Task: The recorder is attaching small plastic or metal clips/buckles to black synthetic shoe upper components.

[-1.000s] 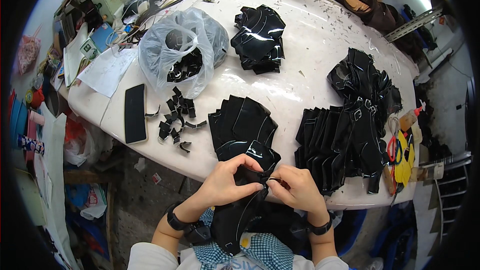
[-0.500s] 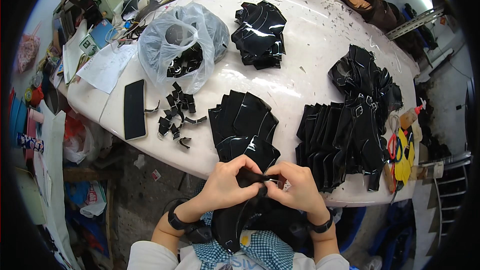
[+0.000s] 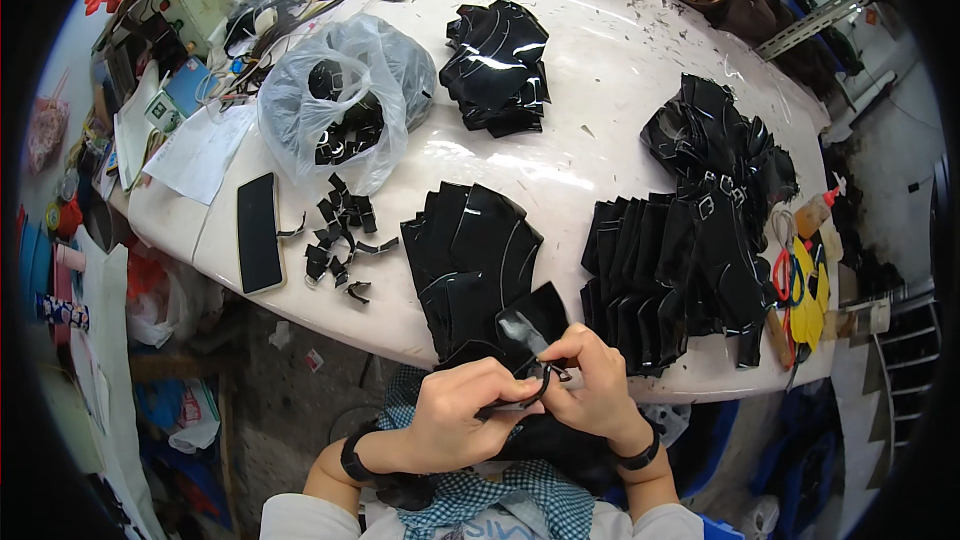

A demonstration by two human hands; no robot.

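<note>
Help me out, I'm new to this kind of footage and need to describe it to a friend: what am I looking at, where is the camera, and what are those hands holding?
There is no machine here, just a person's bare left hand and right hand. The view comes from a wide fisheye camera worn on their head, looking down, so straight edges bend near the rim; picture left is the person's left.

On the white table lie a fanned stack of glossy black pieces, a second pile behind it, a larger buckled heap to the right, and a phone, short black straps and a clear plastic bag to the left.

The hands hold a glossy black piece; the right fingertips pinch near what looks like a small metal buckle.
</note>
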